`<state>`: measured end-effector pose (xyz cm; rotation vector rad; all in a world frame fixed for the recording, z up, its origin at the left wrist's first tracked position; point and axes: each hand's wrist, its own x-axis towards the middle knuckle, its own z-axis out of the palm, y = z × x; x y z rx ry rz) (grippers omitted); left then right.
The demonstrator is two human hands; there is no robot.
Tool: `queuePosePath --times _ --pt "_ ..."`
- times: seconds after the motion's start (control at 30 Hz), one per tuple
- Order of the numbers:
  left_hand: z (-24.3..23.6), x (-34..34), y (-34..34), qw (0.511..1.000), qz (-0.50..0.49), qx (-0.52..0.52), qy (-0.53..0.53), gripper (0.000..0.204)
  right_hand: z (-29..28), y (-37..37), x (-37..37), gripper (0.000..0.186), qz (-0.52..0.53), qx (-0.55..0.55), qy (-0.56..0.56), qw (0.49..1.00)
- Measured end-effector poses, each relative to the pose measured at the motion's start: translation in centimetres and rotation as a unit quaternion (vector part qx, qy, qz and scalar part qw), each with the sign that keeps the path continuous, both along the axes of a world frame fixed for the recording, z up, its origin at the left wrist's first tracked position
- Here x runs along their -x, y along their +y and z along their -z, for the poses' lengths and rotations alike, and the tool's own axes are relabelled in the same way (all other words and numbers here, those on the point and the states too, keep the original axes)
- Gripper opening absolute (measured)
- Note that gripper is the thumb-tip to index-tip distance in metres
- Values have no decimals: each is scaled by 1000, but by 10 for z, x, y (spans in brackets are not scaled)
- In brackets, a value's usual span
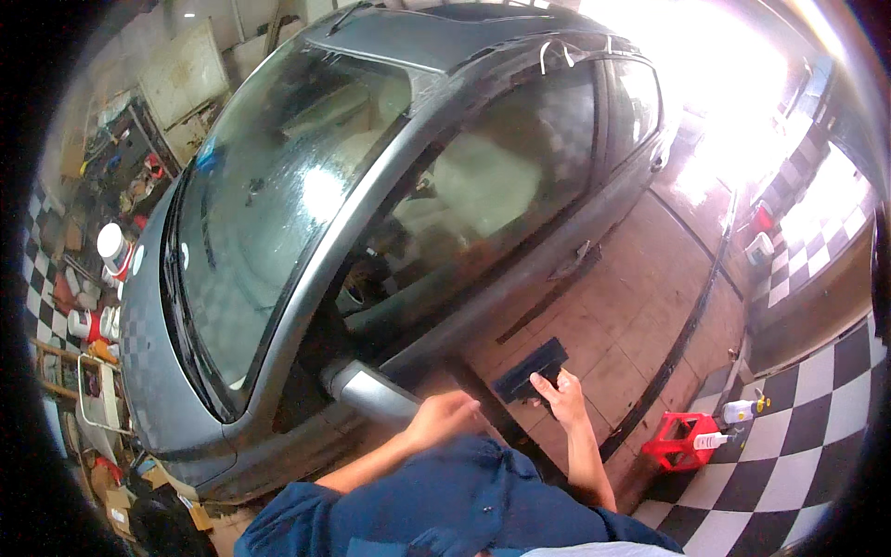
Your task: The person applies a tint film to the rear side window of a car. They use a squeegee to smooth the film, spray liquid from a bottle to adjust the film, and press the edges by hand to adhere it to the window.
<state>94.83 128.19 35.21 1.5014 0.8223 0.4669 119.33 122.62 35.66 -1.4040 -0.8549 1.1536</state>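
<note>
A dark blue, flat-bladed squeegee (531, 369) is gripped in my right hand (563, 397), thumb on top, held out over the tiled floor. My left hand (447, 418) is in front of my body beside the car's silver side mirror (369, 390); motion blurs its fingers, and whether they hold anything is unclear. The grey car (306, 316) stands ahead of me with its front toward the left. Its front side window (501, 167) is raised. Wet streaks and droplets mark the windshield (278, 186).
A red plastic stool (682, 443) stands at the right, with a spray bottle (742, 409) and a white bottle (713, 441) by it. Checkered tiles (798, 455) cover the right side. White buckets (113, 243) and clutter lie beyond the hood. White clips (557, 58) hang at the roof edge.
</note>
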Motion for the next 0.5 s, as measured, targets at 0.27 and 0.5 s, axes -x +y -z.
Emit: queuePosePath --times 0.27,0.5 --pt "11 -20 3 1000 -19 4 0 22 17 -21 4 35 -85 53 -78 992" --pt "-12 -38 -9 998 10 57 35 27 18 -23 3 27 -109 15 -174 979"
